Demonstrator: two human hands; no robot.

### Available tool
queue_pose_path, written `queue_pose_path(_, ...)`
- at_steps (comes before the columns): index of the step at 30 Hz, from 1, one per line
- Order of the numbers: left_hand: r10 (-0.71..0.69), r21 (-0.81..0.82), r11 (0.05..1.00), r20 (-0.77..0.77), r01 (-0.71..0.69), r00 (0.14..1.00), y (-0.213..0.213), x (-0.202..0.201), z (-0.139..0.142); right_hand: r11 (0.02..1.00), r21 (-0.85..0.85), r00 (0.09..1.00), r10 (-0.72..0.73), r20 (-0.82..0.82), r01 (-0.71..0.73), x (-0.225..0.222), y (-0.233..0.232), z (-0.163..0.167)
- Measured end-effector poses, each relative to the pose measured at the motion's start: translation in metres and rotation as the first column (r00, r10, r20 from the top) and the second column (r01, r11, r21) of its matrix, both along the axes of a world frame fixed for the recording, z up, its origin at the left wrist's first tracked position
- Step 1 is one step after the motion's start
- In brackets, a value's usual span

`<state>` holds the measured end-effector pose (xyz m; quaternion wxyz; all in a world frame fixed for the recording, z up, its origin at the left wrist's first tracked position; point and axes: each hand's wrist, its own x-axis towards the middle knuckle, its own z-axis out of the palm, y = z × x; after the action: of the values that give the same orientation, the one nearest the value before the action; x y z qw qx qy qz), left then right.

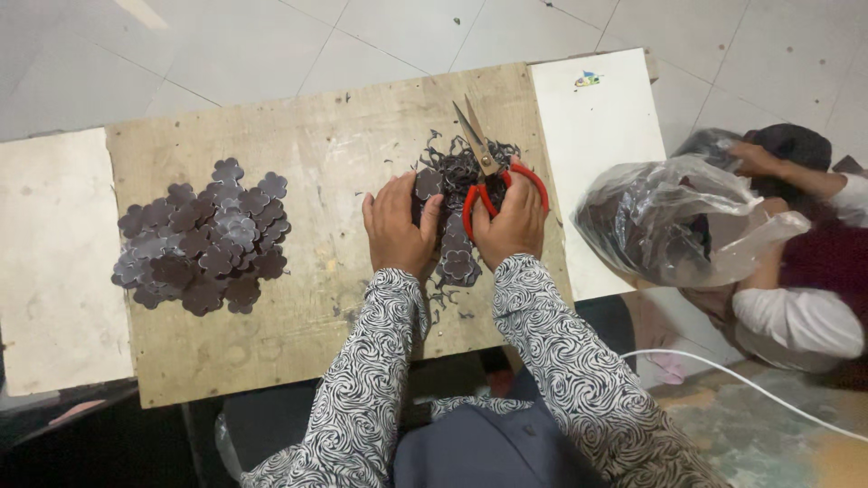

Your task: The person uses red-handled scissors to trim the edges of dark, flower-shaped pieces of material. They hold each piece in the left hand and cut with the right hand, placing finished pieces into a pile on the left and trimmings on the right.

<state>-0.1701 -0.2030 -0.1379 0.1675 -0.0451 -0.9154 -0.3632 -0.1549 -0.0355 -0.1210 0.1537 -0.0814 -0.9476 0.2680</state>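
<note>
scissors (493, 172) with red handles lie in the right hand (514, 221), fingers through the loops, blades parted a little and pointing away over a heap of dark scraps (452, 167) near the far edge of the wooden board (316, 154). left hand (398, 226) is just beside it, fingers closed on a dark flower-shaped piece (428, 184). more flower pieces (457, 258) lie between and under the two hands. a pile of cut flowers (206, 239) sits well apart on the left part of the board. a white panel (592, 136) adjoins the board on the right. beyond it another person (805, 244) bends over a clear plastic bag (669, 217) of dark material. a white cable (750, 384) runs across the floor.
</note>
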Motion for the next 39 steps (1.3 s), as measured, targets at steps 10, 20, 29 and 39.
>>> queue_pose_path(10, 0.011, 0.102, 0.995, -0.056, -0.005, 0.998, -0.001, -0.003, -0.005, 0.999, -0.050, 0.999, 0.012, -0.030, -0.013, -0.002, 0.000, 0.000)
queue_pose_path(20, 0.009, 0.116, 0.993, -0.064, -0.001, 0.998, 0.003, -0.004, -0.005, 0.998, -0.020, 0.995, 0.052, -0.089, -0.054, -0.008, 0.003, -0.007)
queue_pose_path(29, 0.123, 0.123, 0.986, -0.067, -0.114, 0.990, 0.004, -0.009, -0.006, 0.998, -0.054, 0.991, 0.028, -0.130, -0.035, -0.010, 0.002, -0.004)
queue_pose_path(39, 0.113, 0.010, 0.993, 0.086, -0.114, 0.990, 0.007, -0.008, 0.015, 0.994, -0.104, 0.989, 0.026, -0.145, -0.041, -0.012, 0.003, 0.000)
